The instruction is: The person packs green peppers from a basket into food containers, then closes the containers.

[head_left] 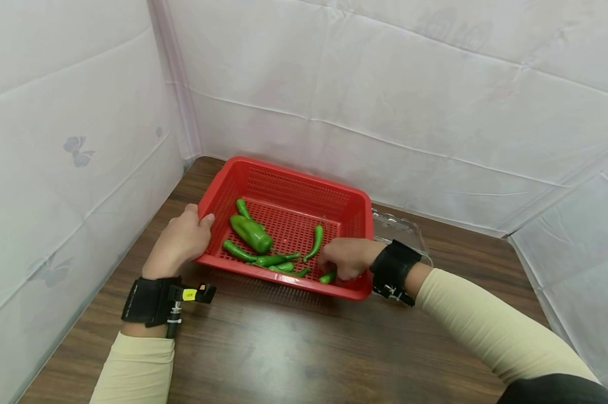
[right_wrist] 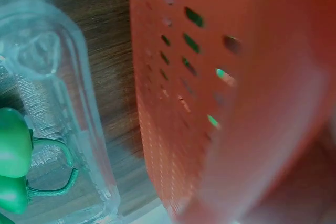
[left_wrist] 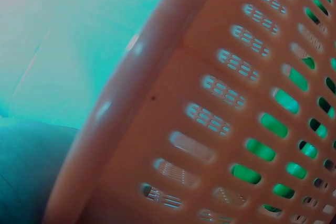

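The small green chilli [head_left: 328,277] sits at the near right corner of the red basket [head_left: 354,196], against the front wall; your right hand [head_left: 345,258] is curled down over it, fingertips closing on it, though whether they truly pinch it yet or only touch it is hidden under the knuckles; I read it as a grip just forming. Your left hand [head_left: 182,240] clamps the basket's left rim, thumb over the edge, steadying it on the wooden table [head_left: 294,348].

Further in, the rest of the produce lies loose on the basket floor; a large green pepper [head_left: 252,233] near the left side, a long chilli [head_left: 314,242] standing apart toward the middle, and several more slender ones bunched along the front. Behind the basket's right end rests a clear plastic tray [head_left: 402,230]; the right wrist view shows something green already lying in it [right_wrist: 13,145], though what exactly is too blurred to tell.

Judging by that, the sorting looks barely begun; most of the peppers are in the basket, and one is under your fingers.
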{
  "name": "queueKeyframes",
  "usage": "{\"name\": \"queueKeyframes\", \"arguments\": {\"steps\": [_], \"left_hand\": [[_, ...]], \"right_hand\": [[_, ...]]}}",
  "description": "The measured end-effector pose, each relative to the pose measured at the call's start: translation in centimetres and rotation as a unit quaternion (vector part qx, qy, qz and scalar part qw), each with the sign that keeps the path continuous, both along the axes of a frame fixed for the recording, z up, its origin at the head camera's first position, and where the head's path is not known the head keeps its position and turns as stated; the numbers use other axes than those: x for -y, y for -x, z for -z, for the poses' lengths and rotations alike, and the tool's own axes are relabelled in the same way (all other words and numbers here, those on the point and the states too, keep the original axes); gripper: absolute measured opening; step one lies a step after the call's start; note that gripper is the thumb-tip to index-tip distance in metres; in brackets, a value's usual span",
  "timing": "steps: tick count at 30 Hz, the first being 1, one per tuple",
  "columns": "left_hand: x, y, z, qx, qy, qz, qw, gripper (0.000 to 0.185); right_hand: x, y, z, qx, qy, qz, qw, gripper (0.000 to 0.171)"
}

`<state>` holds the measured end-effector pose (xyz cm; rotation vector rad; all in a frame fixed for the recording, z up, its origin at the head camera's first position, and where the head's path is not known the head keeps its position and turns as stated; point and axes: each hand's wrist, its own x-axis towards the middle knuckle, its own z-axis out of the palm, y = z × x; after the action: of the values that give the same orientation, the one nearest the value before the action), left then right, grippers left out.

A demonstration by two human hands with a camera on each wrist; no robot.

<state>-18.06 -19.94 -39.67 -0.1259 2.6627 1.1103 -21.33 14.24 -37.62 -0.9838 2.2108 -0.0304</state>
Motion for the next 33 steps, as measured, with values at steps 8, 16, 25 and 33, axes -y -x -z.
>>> {"name": "queueKeyframes", "arguments": {"steps": [8, 16, 25, 33], "left_hand": [[0.0, 0.0, 0.0, 0.001, 0.001, 0.0, 1.0, 0.056], [0.0, 0.0, -0.1, 0.005, 0.004, -0.002, 1.0, 0.057], [0.2, 0.0, 0.0, 0.007, 0.009, -0.001, 0.9999, 0.057], [0.3, 0.1, 0.1, 0.005, 0.009, 0.004, 0.9999, 0.058]], "right_hand": [[-0.8, 0.5, -0.8, -0.009, 0.049, -0.012, 0.999, 0.024], [-1.7, 0.4, -1.8, -0.031, 0.108, -0.004, 0.994, 0.018], [-2.2, -0.2, -2.5, -0.075, 0.148, -0.026, 0.986, 0.019], [-1.6, -1.0, -3.2, -0.182, 0.138, -0.082, 0.97, 0.024]]}}
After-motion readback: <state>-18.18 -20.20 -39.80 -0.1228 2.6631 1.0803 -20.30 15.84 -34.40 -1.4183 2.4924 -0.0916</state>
